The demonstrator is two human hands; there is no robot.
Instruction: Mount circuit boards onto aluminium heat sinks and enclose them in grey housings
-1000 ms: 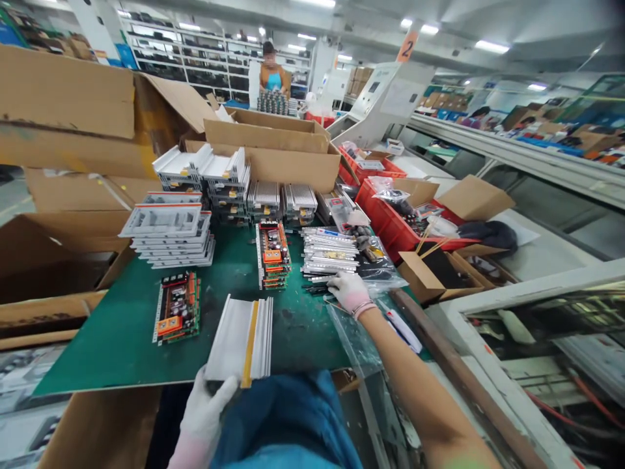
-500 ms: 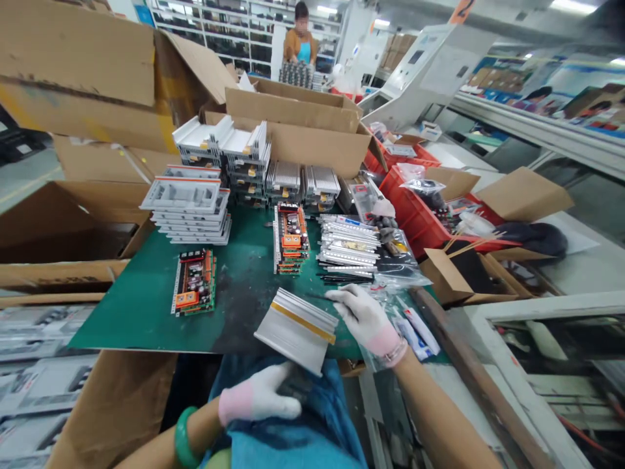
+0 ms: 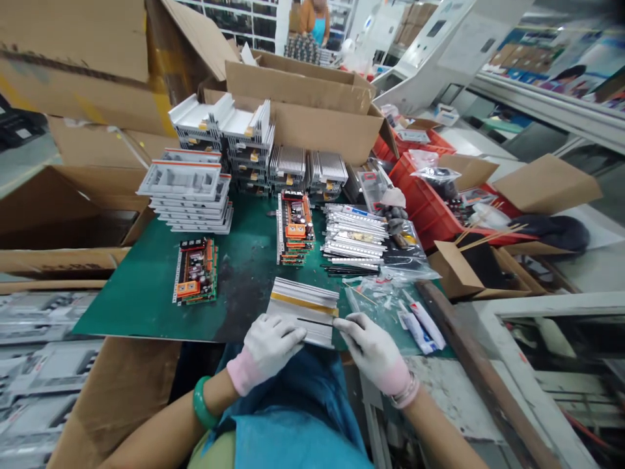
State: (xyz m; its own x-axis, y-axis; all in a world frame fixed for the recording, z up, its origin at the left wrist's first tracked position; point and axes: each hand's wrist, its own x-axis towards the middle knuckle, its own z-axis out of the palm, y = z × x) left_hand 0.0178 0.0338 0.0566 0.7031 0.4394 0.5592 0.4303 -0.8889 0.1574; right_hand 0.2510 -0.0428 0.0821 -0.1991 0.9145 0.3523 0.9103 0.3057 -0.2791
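An aluminium heat sink [image 3: 319, 336] with a yellow tape stripe lies at the table's front edge. Over its left edge my left hand [image 3: 273, 344], in a white glove, is closed, fingertips and thumb on the metal. My right hand [image 3: 368, 348], gloved too, pinches one end of a thin black strip [image 3: 315, 322] and holds it across the heat sink's face, below the tape stripe. Whether the strip touches the metal, I cannot tell. Behind the heat sink stands a stack of circuit boards [image 3: 294, 228]; a smaller pile of boards [image 3: 195, 272] lies to the left.
Grey housings [image 3: 188, 189] and finned heat sinks [image 3: 247, 146] are stacked at the back left. Metal strips [image 3: 354, 238], plastic bags [image 3: 375, 296] and tubes [image 3: 424, 326] lie on the right. Cardboard boxes [image 3: 312, 133] and red crates [image 3: 422, 202] border the table. A person [image 3: 314, 23] stands beyond.
My left hand has risen from my lap onto the heat sink, which now sits straighter on the table edge. My right hand has brought the black strip down over it.
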